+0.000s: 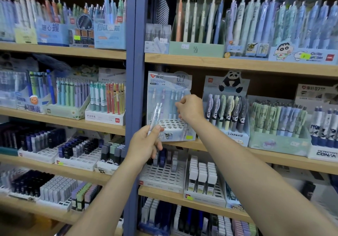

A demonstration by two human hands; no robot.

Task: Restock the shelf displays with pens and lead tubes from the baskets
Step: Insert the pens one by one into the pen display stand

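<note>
two pale pens stand tilted in the left hand, whose grip is curled round their lower ends, thumb across the front, just in front of the 0.7 mm display box on the middle shelf right of the blue upright. the right hand reaches into that same box, its grip curled with the fingertips pinching at the top of a pen standing in the back row; whether it truly clasps that pen or only touches it, i cannot tell. the box's white holed tray shows many vacant holes in front, with a few pens upright behind. just beside it to the right stands a panda display full of pens. below, on the next shelf down, a white slotted tray carries a few lead tubes at its back, and a neighbouring tray holds rows of white tubes. shelves left of the upright carry more pen boxes and dark lead tubes. no basket shows.
</note>
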